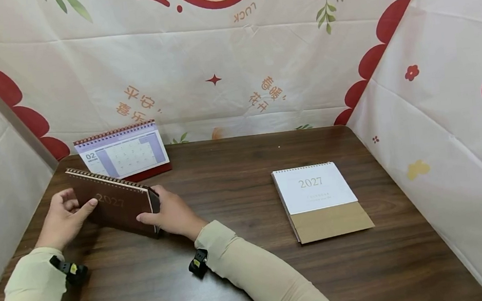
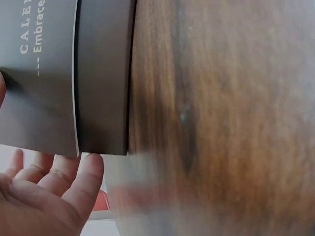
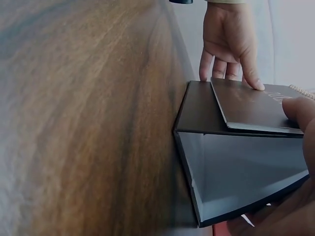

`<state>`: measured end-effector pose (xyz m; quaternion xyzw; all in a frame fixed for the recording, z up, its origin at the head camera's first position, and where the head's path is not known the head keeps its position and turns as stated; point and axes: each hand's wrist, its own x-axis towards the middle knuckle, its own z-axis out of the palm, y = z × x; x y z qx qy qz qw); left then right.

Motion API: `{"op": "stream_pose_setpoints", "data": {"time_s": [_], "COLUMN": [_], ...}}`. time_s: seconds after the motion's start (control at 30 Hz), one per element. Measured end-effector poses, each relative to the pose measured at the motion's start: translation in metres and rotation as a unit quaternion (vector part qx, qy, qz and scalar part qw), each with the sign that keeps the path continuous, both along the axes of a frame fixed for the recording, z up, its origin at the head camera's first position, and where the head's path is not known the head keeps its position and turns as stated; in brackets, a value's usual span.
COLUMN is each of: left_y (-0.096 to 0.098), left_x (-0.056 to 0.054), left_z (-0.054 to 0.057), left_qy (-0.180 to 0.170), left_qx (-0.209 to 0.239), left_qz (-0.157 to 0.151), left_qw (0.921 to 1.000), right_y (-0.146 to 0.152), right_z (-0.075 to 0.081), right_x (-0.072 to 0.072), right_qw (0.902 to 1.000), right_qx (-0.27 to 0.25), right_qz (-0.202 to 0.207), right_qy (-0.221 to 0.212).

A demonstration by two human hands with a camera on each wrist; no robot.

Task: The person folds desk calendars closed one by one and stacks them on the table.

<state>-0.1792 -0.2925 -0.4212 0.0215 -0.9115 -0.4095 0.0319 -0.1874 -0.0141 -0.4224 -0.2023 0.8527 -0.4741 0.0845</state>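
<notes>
A dark brown desk calendar (image 1: pixel 117 212) marked 2027, spiral-bound along its top, is upright between both hands at the left of the table. My left hand (image 1: pixel 60 218) holds its left end, thumb on the front cover and the other fingers at the side edge. At the opposite end, my right hand (image 1: pixel 174 214) grips it with the thumb on the cover and fingers behind. In the right wrist view, the hollow inside of its folded stand (image 3: pixel 241 172) shows. Whether its base touches the table cannot be told.
Behind the brown calendar stands a purple-and-white desk calendar (image 1: pixel 128 152) showing 02, with a red base. A white 2027 calendar (image 1: pixel 315 189) with a tan lower band stands at the right. The wooden table (image 1: pixel 236 185) meets a printed cloth (image 1: pixel 213 50) at the back.
</notes>
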Motion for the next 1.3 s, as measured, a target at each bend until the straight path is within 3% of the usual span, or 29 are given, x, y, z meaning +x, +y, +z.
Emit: {"op": "stream_pose_setpoints", "data": {"time_s": [0.1, 0.27, 0.47, 0.67, 0.8, 0.9, 1.03, 1.3], "left_y": [0.001, 0.011, 0.038, 0.067, 0.087, 0.1, 0.112, 0.134], "left_x": [0.001, 0.011, 0.019, 0.021, 0.022, 0.024, 0.024, 0.023], "left_z": [0.002, 0.01, 0.023, 0.033, 0.038, 0.04, 0.041, 0.034], "left_qy": [0.004, 0.029, 0.108, 0.177, 0.191, 0.187, 0.174, 0.083], "left_qx": [-0.004, -0.038, -0.05, -0.02, 0.016, 0.049, 0.058, 0.063], "left_qz": [-0.017, -0.013, -0.001, -0.012, -0.019, -0.024, -0.043, -0.109], "left_qw": [0.9998, 0.9988, 0.9929, 0.9838, 0.9812, 0.9809, 0.9821, 0.9885], "right_y": [0.002, 0.012, 0.038, 0.065, 0.081, 0.094, 0.112, 0.149], "right_z": [0.001, 0.007, 0.026, 0.044, 0.051, 0.054, 0.056, 0.05], "right_x": [0.001, 0.0, -0.005, -0.006, -0.008, -0.008, -0.008, -0.01], "right_qw": [1.0, 0.9997, 0.9989, 0.9978, 0.9959, 0.9946, 0.9948, 0.9969], "right_qx": [0.005, 0.006, -0.02, -0.061, -0.081, -0.087, -0.079, -0.048], "right_qz": [-0.005, 0.01, 0.031, 0.021, -0.005, -0.021, -0.041, -0.061], "right_qy": [-0.007, -0.022, -0.027, 0.015, 0.039, 0.052, 0.05, -0.009]}}
